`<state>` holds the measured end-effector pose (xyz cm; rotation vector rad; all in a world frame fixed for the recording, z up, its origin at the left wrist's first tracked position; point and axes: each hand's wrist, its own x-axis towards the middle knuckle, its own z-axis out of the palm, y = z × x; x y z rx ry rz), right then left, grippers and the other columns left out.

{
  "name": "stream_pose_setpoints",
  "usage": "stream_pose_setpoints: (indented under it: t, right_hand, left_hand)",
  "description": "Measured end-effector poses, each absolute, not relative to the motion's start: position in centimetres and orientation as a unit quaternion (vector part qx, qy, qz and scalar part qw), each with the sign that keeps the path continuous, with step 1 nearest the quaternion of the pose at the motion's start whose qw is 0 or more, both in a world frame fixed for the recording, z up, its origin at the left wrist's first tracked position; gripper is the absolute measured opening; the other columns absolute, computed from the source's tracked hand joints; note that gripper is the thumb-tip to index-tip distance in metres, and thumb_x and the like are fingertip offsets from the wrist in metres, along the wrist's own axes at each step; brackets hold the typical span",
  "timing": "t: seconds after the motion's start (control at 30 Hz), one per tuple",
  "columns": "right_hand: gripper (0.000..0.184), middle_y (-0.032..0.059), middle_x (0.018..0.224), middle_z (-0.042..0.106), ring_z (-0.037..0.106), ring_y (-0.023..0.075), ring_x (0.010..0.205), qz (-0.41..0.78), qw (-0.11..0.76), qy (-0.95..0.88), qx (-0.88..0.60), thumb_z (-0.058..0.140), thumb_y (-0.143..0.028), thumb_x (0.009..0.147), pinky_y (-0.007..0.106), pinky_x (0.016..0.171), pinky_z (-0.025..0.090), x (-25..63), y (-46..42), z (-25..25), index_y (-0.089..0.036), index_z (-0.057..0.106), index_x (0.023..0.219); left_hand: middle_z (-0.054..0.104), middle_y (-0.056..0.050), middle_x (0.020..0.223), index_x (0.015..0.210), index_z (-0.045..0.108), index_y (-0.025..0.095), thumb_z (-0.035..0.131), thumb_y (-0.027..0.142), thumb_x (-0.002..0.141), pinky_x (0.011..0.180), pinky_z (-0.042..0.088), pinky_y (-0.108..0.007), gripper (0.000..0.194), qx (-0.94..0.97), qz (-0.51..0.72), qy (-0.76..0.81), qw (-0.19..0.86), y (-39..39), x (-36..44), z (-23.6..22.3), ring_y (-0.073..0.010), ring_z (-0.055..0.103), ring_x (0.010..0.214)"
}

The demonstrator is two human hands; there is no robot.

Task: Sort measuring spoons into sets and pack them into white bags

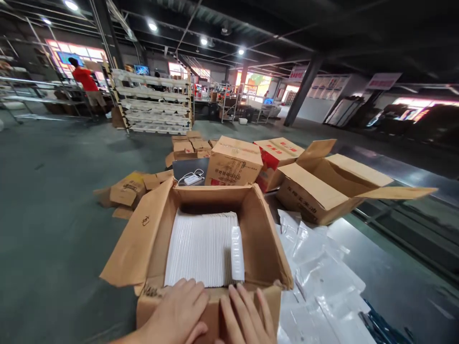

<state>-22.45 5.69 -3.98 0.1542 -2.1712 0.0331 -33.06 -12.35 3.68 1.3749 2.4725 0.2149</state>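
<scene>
A cardboard box [211, 193] with raised flaps stands open in front of me. Inside, a tight row of thin white pieces [201, 251] is set on edge, filling the left and middle. At the row's right end stands a narrow white plastic-looking piece [237, 253]; I cannot make out its kind. My left hand [181, 308] lies over the box's near edge, its fingers stretched toward the white row. Beside it, my right hand [247, 313] rests on the same near side, fingers extended and slightly apart. Neither hand holds a loose thing. The fingertips end close to the white pieces.
Clear plastic bags [319, 282] are spread on the metal table [390, 258] at right, near dark blue-handled tools [383, 327]. Behind stand an open carton [322, 191], closed cartons [234, 162] and a white device with a cable [193, 178]. Farther off, a person in red [85, 79] stands near racks.
</scene>
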Motion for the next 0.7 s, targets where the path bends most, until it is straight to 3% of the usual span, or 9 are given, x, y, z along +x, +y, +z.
stream_pose_setpoints:
  t: [0.1, 0.2, 0.27, 0.33, 0.43, 0.53, 0.6, 0.7]
  right_hand:
    - [0.051, 0.0064, 0.081, 0.066, 0.059, 0.0225, 0.079, 0.035, 0.435, -0.895, 0.091, 0.028, -0.052, 0.099, 0.046, 0.095, 0.034, -24.1, 4.5, -2.1, -0.020, 0.067, 0.096]
    - [0.041, 0.0060, 0.086, 0.067, 0.057, 0.0230, 0.080, 0.054, 0.348, -0.932, 0.079, 0.043, -0.055, 0.094, 0.043, 0.086, 0.034, -23.1, 3.8, -1.3, -0.021, 0.064, 0.103]
    - [0.043, 0.0071, 0.094, 0.068, 0.057, 0.0251, 0.086, 0.075, 0.314, -0.944, 0.065, 0.056, -0.057, 0.088, 0.044, 0.086, 0.033, -22.2, 3.2, -1.4, -0.021, 0.061, 0.112]
    - [0.048, 0.0075, 0.097, 0.068, 0.056, 0.0265, 0.088, 0.102, 0.328, -0.939, 0.030, 0.063, -0.058, 0.083, 0.045, 0.088, 0.032, -21.7, 2.4, -1.7, -0.022, 0.059, 0.115]
    - [0.051, 0.0063, 0.094, 0.067, 0.055, 0.0258, 0.086, 0.120, 0.366, -0.923, -0.012, 0.067, -0.061, 0.079, 0.045, 0.089, 0.032, -21.4, 1.4, -2.2, -0.022, 0.060, 0.111]
    - [0.056, 0.0052, 0.092, 0.066, 0.054, 0.0247, 0.085, 0.102, 0.370, -0.924, -0.012, 0.069, -0.064, 0.075, 0.043, 0.089, 0.034, -21.1, 0.9, -2.4, -0.021, 0.060, 0.108]
    - [0.060, 0.0043, 0.089, 0.064, 0.053, 0.0237, 0.082, 0.083, 0.377, -0.923, -0.007, 0.070, -0.068, 0.071, 0.043, 0.087, 0.035, -21.0, 0.8, -2.6, -0.019, 0.059, 0.106]
    - [0.063, 0.0033, 0.085, 0.062, 0.052, 0.0225, 0.079, 0.060, 0.401, -0.914, -0.008, 0.069, -0.071, 0.070, 0.042, 0.085, 0.037, -21.0, 0.7, -3.1, -0.018, 0.059, 0.102]
  left_hand:
    - [0.069, -0.006, 0.105, 0.105, 0.064, 0.026, 0.050, 0.027, 0.089, 0.083, 0.050, -0.037, 0.021, 0.461, 0.121, 0.849, 0.228, -13.3, -34.4, 5.2, -0.0255, 0.064, 0.097]
    - [0.072, -0.004, 0.100, 0.098, 0.067, 0.027, 0.042, 0.032, 0.093, 0.082, 0.049, -0.035, 0.025, 0.458, 0.137, 0.840, 0.256, -11.9, -37.6, 6.9, -0.0243, 0.066, 0.094]
    - [0.072, -0.009, 0.107, 0.107, 0.067, 0.024, 0.044, 0.024, 0.090, 0.084, 0.049, -0.038, 0.028, 0.489, 0.093, 0.831, 0.246, -9.5, -39.3, 7.3, -0.0280, 0.066, 0.101]
    - [0.071, -0.014, 0.109, 0.129, 0.056, 0.021, 0.047, 0.017, 0.086, 0.081, 0.050, -0.043, 0.044, 0.531, 0.023, 0.821, 0.210, -6.6, -39.9, 6.5, -0.0330, 0.066, 0.099]
    - [0.072, -0.011, 0.088, 0.144, 0.041, 0.032, 0.041, 0.015, 0.088, 0.074, 0.050, -0.046, 0.058, 0.641, -0.015, 0.746, 0.181, -3.1, -38.4, 4.1, -0.0328, 0.068, 0.083]
    - [0.071, -0.009, 0.075, 0.129, 0.057, 0.032, 0.050, 0.020, 0.085, 0.072, 0.051, -0.045, 0.047, 0.700, -0.020, 0.683, 0.209, -1.2, -36.8, 1.8, -0.0315, 0.068, 0.077]
    - [0.073, -0.012, 0.088, 0.117, 0.064, 0.027, 0.063, 0.023, 0.077, 0.080, 0.051, -0.045, 0.040, 0.704, -0.015, 0.680, 0.203, -0.1, -36.8, 1.2, -0.0331, 0.067, 0.089]
    - [0.070, -0.018, 0.104, 0.106, 0.064, 0.019, 0.081, 0.030, 0.057, 0.092, 0.047, -0.050, 0.053, 0.661, 0.040, 0.728, 0.177, 2.6, -38.8, 1.7, -0.0386, 0.061, 0.104]
